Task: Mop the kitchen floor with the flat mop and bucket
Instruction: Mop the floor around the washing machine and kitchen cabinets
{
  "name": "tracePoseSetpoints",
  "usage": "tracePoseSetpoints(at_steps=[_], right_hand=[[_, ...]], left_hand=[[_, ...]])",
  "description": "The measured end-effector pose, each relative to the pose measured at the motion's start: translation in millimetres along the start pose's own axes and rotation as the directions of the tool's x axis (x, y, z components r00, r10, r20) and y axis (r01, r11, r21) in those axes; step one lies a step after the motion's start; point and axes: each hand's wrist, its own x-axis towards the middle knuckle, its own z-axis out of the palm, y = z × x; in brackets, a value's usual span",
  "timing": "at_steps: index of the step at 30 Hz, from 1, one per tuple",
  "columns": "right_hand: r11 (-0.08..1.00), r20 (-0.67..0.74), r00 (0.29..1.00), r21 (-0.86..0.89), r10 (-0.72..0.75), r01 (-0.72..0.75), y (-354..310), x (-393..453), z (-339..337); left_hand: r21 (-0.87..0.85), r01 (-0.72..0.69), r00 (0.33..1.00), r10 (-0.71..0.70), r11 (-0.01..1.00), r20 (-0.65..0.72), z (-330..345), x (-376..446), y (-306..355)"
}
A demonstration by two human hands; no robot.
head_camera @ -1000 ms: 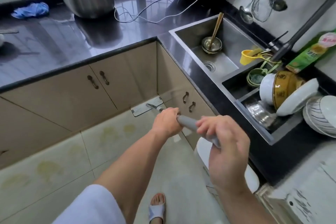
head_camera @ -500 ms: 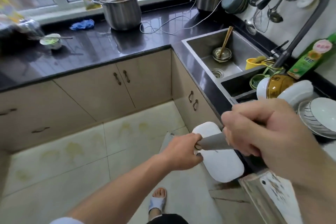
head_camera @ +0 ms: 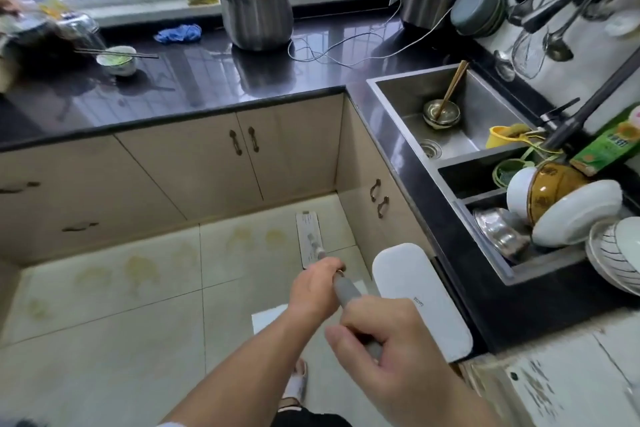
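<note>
floor [head_camera: 104, 340] tiled, stained | on it: flat mop head [head_camera: 308, 239], sandalled foot [head_camera: 297, 381]

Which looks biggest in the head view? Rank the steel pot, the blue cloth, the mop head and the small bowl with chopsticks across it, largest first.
1. steel pot, clearly the largest.
2. mop head, a long narrow pad.
3. blue cloth and small bowl: too alike to rank.
These are apparent sizes only; distance from the camera differs.

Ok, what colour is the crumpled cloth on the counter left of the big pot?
Blue; the cloth shows best in the head view.
</note>
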Motion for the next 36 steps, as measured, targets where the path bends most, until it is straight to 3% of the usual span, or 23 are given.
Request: tracePoseSetpoints(at_steps=[3,6,8,12,15,19,24,29,32,36], right_hand=[[0.987,-0.159,0.978,0.104,0.138,-0.122,25,25,29],[0.923,-0.390,0.878,0.362,0.279,-0.133,40,63,6],[0.912,-0.466,0.839,0.401,0.281,-0.083,47,89,-20],[0.888,-0.453,0.841,0.456,0.295,-0.066,54,137,-41],[0.878,-0.428,0.858,0.475,0.283,-0.052,53,156,-38],[0.864,-0.401,0.872,0.501,0.279,-0.046,50,158,-40],[0.791,-0.347,0.874,0.609,0.340,-0.066,42,146,-24],[0.835,-0.258,0.909,0.530,0.328,-0.151,18,139,48],[0.845,-0.280,0.892,0.504,0.354,-0.177,2,137,63],[0.868,-0.336,0.862,0.452,0.379,-0.205,-19,100,61]], left_hand=[[-0.026,0.104,0.993,-0.105,0.994,-0.051,-7,41,-14],[0.093,-0.010,0.999,0.014,0.996,-0.040,-18,88,5],[0.105,-0.085,0.996,0.085,0.991,0.005,-25,116,20],[0.076,-0.181,0.980,0.173,0.981,0.101,-43,167,19],[0.034,-0.261,0.963,0.257,0.965,0.085,-51,180,7],[-0.064,-0.261,0.956,0.267,0.963,0.118,-57,179,1],[0.022,-0.219,0.975,0.218,0.975,0.052,-58,152,-33],[-0.069,-0.169,0.985,0.171,0.983,0.012,-80,122,-103],[-0.110,-0.044,0.999,0.044,0.993,0.004,-85,105,-102],[-0.096,0.001,1.000,0.000,0.995,0.013,-65,68,-88]])
